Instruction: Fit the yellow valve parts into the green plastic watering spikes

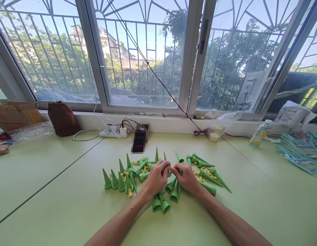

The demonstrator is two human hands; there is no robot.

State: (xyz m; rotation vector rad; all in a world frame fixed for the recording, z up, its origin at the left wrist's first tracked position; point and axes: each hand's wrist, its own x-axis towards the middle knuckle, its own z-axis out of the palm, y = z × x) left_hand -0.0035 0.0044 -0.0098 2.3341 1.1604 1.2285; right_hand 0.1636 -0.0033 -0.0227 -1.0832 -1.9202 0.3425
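Several green plastic cones (121,183) stand left of my pinched left fingers (165,164) and right fingers (176,167), contents unclear; many, lying near small yellow plastic bits (130,193), seem unfinished.

The place looks like a simple workroom; whether it belongs to a home, I cannot tell. A wide desk (58,205) stands below large windows (145,85), and it carries many green cones (121,184), small yellow parts (130,193), a power strip (105,133) and a carton (17,114).

Forearms (122,213) converging, left hand (157,175) beside right hand (186,177), fingertips (167,164) pinched
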